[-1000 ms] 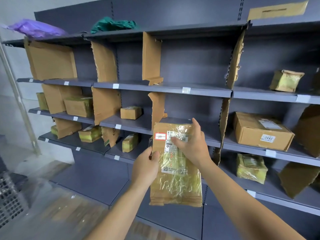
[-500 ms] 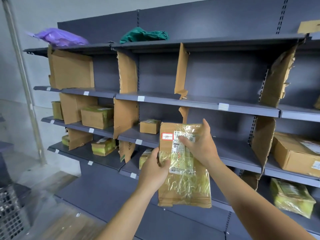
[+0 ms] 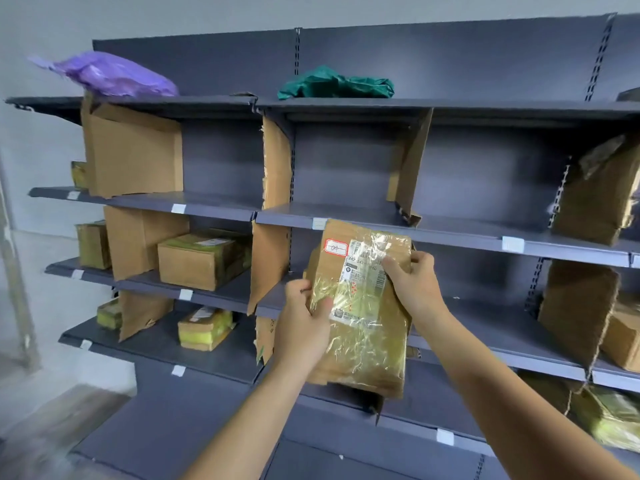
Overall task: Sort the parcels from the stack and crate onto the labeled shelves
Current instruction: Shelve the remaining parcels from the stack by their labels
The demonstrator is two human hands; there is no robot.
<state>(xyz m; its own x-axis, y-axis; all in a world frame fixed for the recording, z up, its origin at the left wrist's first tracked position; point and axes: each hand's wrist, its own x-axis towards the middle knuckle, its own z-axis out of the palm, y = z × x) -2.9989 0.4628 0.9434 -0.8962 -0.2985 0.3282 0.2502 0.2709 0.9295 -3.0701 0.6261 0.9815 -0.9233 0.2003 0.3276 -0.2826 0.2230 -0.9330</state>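
My left hand [image 3: 304, 327] and right hand [image 3: 414, 282] grip the taped parcel [image 3: 363, 327] before the shelves [image 3: 467, 233]; its slick wrap could slip, or its scrawled tag [image 3: 335, 247] be misread.

Cardboard dividers [image 3: 277, 164] are flanking an open shelf bay [image 3: 346, 211]; a box [image 3: 202, 259] is filling the lower-left bay.

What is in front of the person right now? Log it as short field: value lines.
Held item: flat taped cardboard parcel, in the air before the shelves
Grip: left hand grips the parcel's left edge; right hand grips its upper right edge
Marking: red-bordered sticker at its top left corner
Top shelf: purple bag, green bag
Left bay: taped box beside a cardboard divider
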